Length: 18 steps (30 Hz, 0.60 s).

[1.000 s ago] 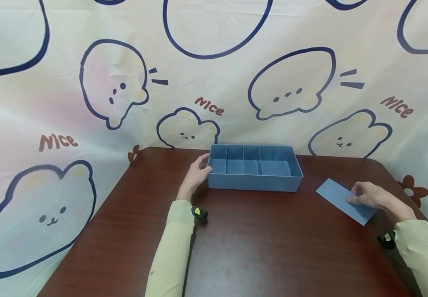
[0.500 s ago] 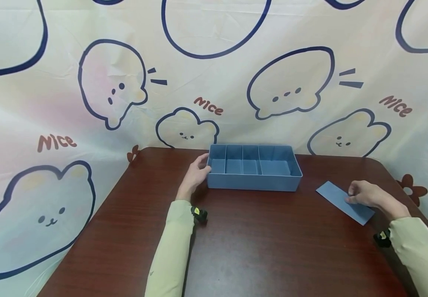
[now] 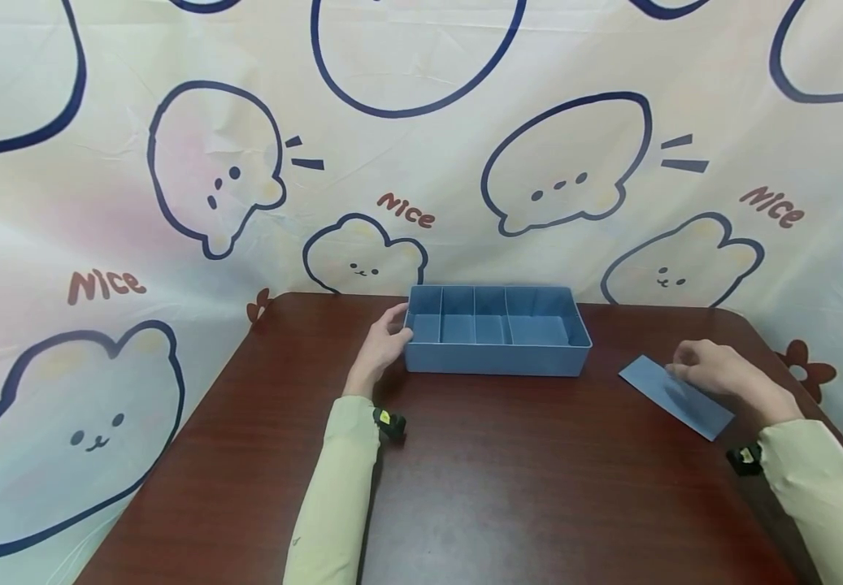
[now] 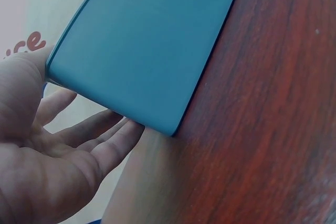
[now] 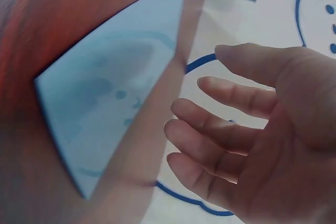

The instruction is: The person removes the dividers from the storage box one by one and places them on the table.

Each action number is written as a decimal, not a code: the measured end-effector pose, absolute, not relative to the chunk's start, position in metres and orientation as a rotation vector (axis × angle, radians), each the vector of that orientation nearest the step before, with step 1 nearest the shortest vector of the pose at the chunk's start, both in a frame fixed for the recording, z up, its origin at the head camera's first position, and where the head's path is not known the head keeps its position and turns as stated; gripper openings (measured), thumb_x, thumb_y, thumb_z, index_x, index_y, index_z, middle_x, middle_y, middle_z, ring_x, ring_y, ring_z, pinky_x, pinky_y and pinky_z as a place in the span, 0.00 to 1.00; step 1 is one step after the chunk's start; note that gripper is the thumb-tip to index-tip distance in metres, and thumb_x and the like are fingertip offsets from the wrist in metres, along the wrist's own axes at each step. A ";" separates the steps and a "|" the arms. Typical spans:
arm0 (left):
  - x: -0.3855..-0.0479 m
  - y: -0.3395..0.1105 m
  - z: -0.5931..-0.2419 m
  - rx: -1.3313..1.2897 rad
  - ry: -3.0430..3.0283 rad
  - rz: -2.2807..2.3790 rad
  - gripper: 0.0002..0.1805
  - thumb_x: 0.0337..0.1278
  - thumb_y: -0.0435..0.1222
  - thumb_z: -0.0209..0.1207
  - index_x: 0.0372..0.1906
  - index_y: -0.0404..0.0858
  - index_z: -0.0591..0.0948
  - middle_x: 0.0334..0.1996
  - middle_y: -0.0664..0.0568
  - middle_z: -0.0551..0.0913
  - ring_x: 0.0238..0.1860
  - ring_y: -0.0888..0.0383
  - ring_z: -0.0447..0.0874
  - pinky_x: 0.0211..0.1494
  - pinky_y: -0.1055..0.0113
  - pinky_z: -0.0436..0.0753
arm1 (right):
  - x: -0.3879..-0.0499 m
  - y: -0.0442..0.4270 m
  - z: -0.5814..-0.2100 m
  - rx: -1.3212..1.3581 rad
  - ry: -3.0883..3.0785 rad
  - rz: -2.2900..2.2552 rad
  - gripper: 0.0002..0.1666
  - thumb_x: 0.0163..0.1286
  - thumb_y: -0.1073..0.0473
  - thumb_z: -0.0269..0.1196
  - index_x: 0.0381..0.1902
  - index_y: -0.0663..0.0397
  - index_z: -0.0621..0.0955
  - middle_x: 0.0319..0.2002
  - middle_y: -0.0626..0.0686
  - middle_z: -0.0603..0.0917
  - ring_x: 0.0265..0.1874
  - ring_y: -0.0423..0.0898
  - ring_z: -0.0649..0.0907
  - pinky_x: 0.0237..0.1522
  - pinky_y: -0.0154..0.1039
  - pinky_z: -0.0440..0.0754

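Right hand (image 3: 721, 374): fingers loosely bent, gripping nothing, a gap to the panel in the right wrist view. Blue panel (image 3: 693, 408) sits under the fingertips and off toward the near edge of the table (image 3: 509, 487). Looks flat on the surface, in the right half, between box and right edge. Long axis diagonal: one end toward the box, the other toward the near right corner. Right hand is by far the nearer one.

Left hand (image 3: 380, 345): thumb at the rim, fingers against the left end wall, holding the blue box (image 3: 494, 360). Box is upright by the far edge, long axis along that edge, three narrow compartments plus a wide one at its right end. Patterned sheet (image 3: 450, 162) hangs behind.
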State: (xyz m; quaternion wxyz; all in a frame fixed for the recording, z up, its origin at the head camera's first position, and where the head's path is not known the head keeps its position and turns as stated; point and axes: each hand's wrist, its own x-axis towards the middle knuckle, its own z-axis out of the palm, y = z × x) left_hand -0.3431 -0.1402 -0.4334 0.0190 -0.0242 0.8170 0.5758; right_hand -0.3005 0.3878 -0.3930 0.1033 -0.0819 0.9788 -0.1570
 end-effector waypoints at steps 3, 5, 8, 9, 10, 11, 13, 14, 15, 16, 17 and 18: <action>-0.343 -0.140 -0.433 -0.075 2.535 1.789 0.33 0.62 0.36 0.50 0.72 0.57 0.64 0.71 0.46 0.67 0.71 0.45 0.66 0.69 0.43 0.70 | -0.298 0.381 -0.386 -0.250 2.911 -0.483 0.26 0.69 0.45 0.59 0.49 0.64 0.78 0.41 0.63 0.83 0.36 0.52 0.81 0.32 0.46 0.80; -0.343 -0.140 -0.433 -0.069 2.535 1.790 0.33 0.62 0.36 0.50 0.72 0.57 0.64 0.71 0.46 0.67 0.71 0.45 0.66 0.69 0.43 0.70 | -0.297 0.377 -0.381 -0.260 2.929 -0.492 0.27 0.70 0.43 0.58 0.50 0.64 0.77 0.42 0.63 0.83 0.36 0.51 0.80 0.31 0.45 0.80; -0.343 -0.139 -0.433 -0.062 2.534 1.793 0.32 0.62 0.37 0.50 0.72 0.57 0.64 0.71 0.46 0.67 0.71 0.45 0.66 0.69 0.42 0.70 | -0.295 0.369 -0.374 -0.263 2.944 -0.517 0.29 0.71 0.42 0.56 0.52 0.63 0.77 0.43 0.63 0.83 0.35 0.51 0.80 0.30 0.45 0.80; -0.343 -0.139 -0.433 -0.062 2.534 1.794 0.32 0.62 0.37 0.50 0.72 0.57 0.64 0.71 0.47 0.66 0.71 0.45 0.66 0.69 0.42 0.70 | -0.295 0.366 -0.372 -0.268 2.957 -0.522 0.28 0.71 0.42 0.56 0.52 0.62 0.77 0.43 0.62 0.83 0.36 0.50 0.81 0.31 0.45 0.81; -0.343 -0.139 -0.433 -0.063 2.534 1.794 0.32 0.62 0.37 0.50 0.72 0.57 0.64 0.71 0.47 0.66 0.71 0.45 0.66 0.69 0.42 0.69 | -0.294 0.363 -0.370 -0.268 2.961 -0.532 0.30 0.71 0.41 0.56 0.53 0.62 0.77 0.44 0.63 0.83 0.36 0.51 0.81 0.31 0.45 0.81; -0.342 -0.139 -0.433 -0.067 2.534 1.793 0.32 0.62 0.37 0.50 0.72 0.57 0.64 0.71 0.47 0.66 0.71 0.45 0.66 0.69 0.42 0.69 | -0.294 0.360 -0.367 -0.263 2.966 -0.543 0.30 0.71 0.40 0.55 0.53 0.61 0.77 0.45 0.63 0.83 0.37 0.51 0.81 0.32 0.45 0.81; -0.342 -0.139 -0.433 -0.072 2.533 1.791 0.32 0.62 0.37 0.50 0.72 0.57 0.64 0.72 0.47 0.66 0.71 0.44 0.65 0.70 0.41 0.69 | -0.294 0.354 -0.363 -0.282 2.997 -0.540 0.30 0.72 0.40 0.55 0.53 0.61 0.77 0.46 0.64 0.83 0.38 0.52 0.82 0.33 0.47 0.82; -0.342 -0.139 -0.433 -0.074 2.534 1.788 0.32 0.62 0.37 0.50 0.72 0.57 0.64 0.72 0.47 0.66 0.71 0.44 0.65 0.70 0.41 0.69 | -0.295 0.351 -0.361 -0.295 3.012 -0.540 0.29 0.72 0.41 0.54 0.53 0.62 0.77 0.46 0.65 0.83 0.38 0.53 0.83 0.34 0.49 0.82; -0.342 -0.139 -0.433 -0.077 2.535 1.785 0.32 0.62 0.37 0.50 0.72 0.57 0.64 0.72 0.47 0.66 0.71 0.44 0.65 0.70 0.41 0.69 | -0.295 0.348 -0.359 -0.305 3.024 -0.538 0.29 0.72 0.42 0.54 0.53 0.62 0.77 0.46 0.65 0.83 0.38 0.54 0.83 0.34 0.50 0.82; -0.342 -0.139 -0.433 -0.078 2.535 1.783 0.32 0.62 0.38 0.50 0.72 0.57 0.64 0.72 0.47 0.66 0.71 0.44 0.65 0.70 0.41 0.68 | -0.295 0.345 -0.357 -0.309 3.034 -0.536 0.28 0.72 0.42 0.54 0.53 0.62 0.77 0.47 0.66 0.83 0.38 0.55 0.83 0.35 0.51 0.82; -0.342 -0.140 -0.434 -0.080 2.536 1.781 0.32 0.62 0.38 0.50 0.72 0.57 0.64 0.72 0.47 0.66 0.71 0.44 0.65 0.70 0.41 0.69 | -0.296 0.342 -0.355 -0.320 3.048 -0.531 0.27 0.72 0.43 0.54 0.52 0.62 0.78 0.47 0.66 0.83 0.38 0.55 0.83 0.35 0.52 0.82; -0.342 -0.140 -0.434 -0.082 2.538 1.778 0.32 0.62 0.38 0.50 0.72 0.57 0.64 0.72 0.47 0.66 0.71 0.44 0.65 0.70 0.41 0.69 | -0.296 0.339 -0.354 -0.331 3.059 -0.531 0.26 0.73 0.44 0.54 0.52 0.62 0.78 0.46 0.66 0.83 0.38 0.55 0.83 0.36 0.53 0.82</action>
